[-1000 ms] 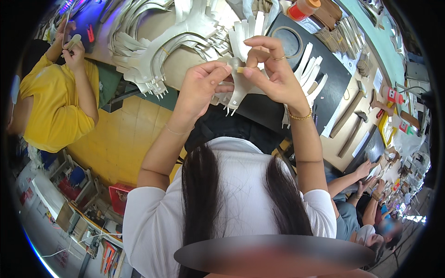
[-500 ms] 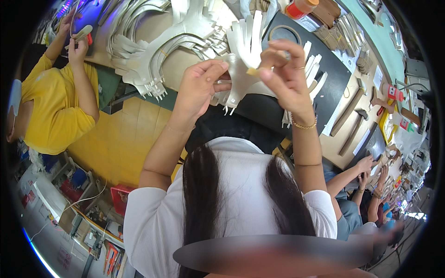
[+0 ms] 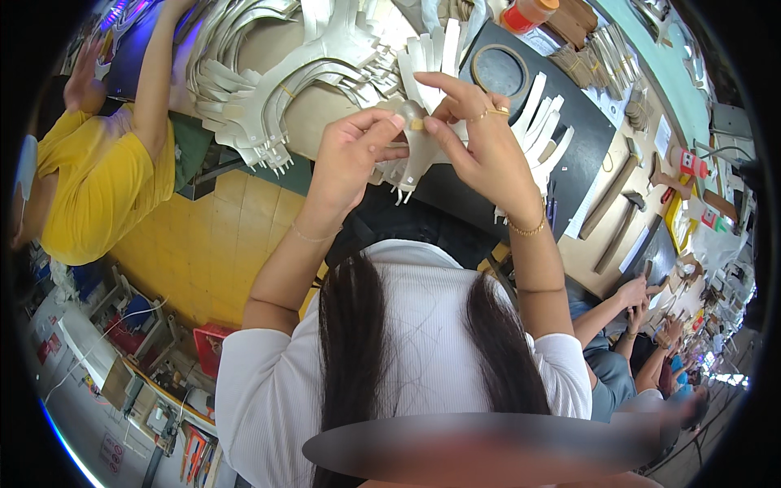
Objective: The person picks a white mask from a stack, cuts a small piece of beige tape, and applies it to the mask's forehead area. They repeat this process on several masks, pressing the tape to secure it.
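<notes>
A pale cream, branching flat piece, like cut leather (image 3: pixel 421 156), is held up over the table's near edge. My left hand (image 3: pixel 346 159) pinches its left edge between thumb and fingers. Against the upper part of that piece, my right hand (image 3: pixel 492 159) has thumb and fingertip closed on a small yellow strip, like tape (image 3: pixel 417 124). Other fingers of that hand are stretched out. Behind it, a tape roll (image 3: pixel 475 76) lies on the black mat (image 3: pixel 582 138). Cream strips (image 3: pixel 545 134) fan out on the mat by my right wrist.
Stacked cream cut pieces (image 3: pixel 272 93) cover the table at the left. To the right lie a hammer (image 3: pixel 622 228), banded brown bundles (image 3: pixel 598 61) and a red-topped jar (image 3: pixel 527 15). A co-worker in yellow (image 3: pixel 110 187) sits at far left; other people's hands (image 3: pixel 639 293) work at far right.
My right hand has moved left and down, bringing the yellow strip against the cream piece. My left hand keeps its hold. The co-worker in yellow has reached farther over the table.
</notes>
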